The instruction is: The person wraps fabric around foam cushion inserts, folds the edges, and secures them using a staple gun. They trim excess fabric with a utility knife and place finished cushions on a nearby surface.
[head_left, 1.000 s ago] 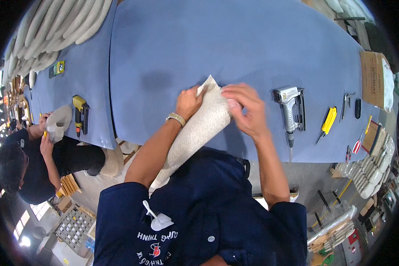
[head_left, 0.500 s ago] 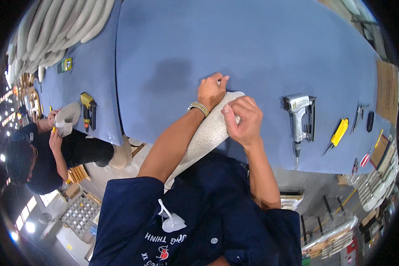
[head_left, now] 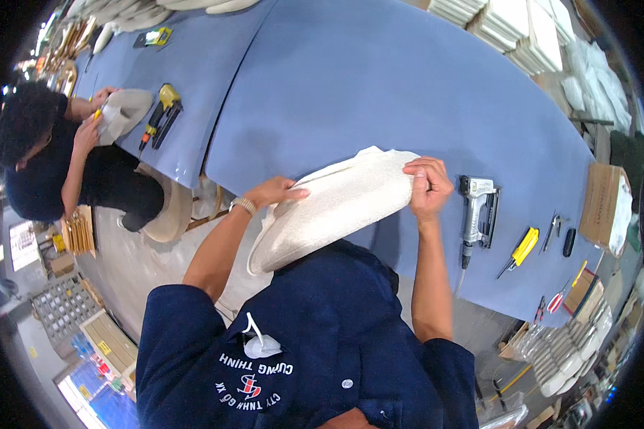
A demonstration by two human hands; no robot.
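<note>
We hold the pale cushion slantwise over the near edge of the blue table. At its ten o'clock, our left hand grips the rim, with the thumb on top. Near its three o'clock, our right hand has the fingers closed upon the end. From this hand, the silver staple gun lies at four o'clock.

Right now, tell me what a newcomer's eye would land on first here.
Probably the long cream fabric piece, gripped by the left hand and right hand at the near edge of the blue table. Next, perhaps, the silver stapler-like tool lying to its right, then the co-worker at far left, holding a pale curved piece.
</note>
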